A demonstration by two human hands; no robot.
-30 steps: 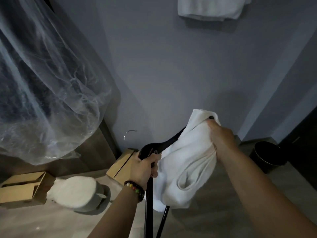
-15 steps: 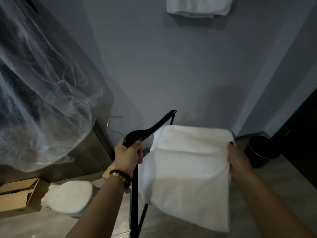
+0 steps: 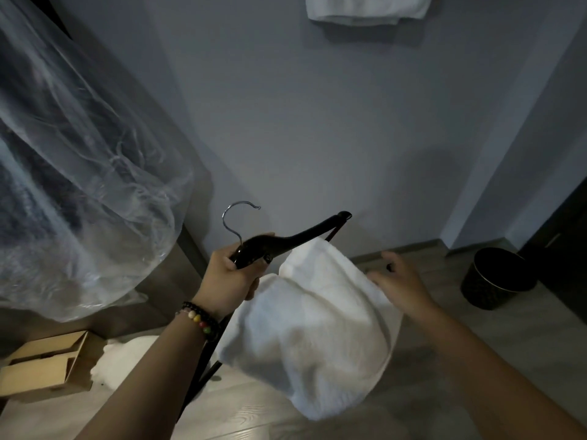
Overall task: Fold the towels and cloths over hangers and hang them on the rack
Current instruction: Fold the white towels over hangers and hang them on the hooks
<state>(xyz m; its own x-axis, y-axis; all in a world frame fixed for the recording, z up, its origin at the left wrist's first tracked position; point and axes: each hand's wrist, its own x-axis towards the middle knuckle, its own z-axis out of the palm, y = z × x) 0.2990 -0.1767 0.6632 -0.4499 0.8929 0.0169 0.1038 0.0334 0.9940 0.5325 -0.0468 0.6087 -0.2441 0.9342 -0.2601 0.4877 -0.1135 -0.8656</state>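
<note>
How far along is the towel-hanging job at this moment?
Done: one white towel hangs at the top edge; what it hangs on is out of frame. In hand: the left hand grips the black hanger, a towel draped on it, the right hand open beside. Left: hooking it up, plus the white cloth on the floor.

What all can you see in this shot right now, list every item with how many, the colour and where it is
hanger: one, black with a metal hook, held up at centre
towel: one, white, draped over the hanger
hung towel: one, white, top edge against the wall
plastic garment cover: one, clear, left
cardboard box: one, brown, lower left floor
white bundle: one, on the floor beside the box
waste bin: one, black, right floor
bead bracelet: one, dark with coloured beads, left wrist
left hand: grips the hanger
right hand: fingers spread at the towel's right edge
</note>
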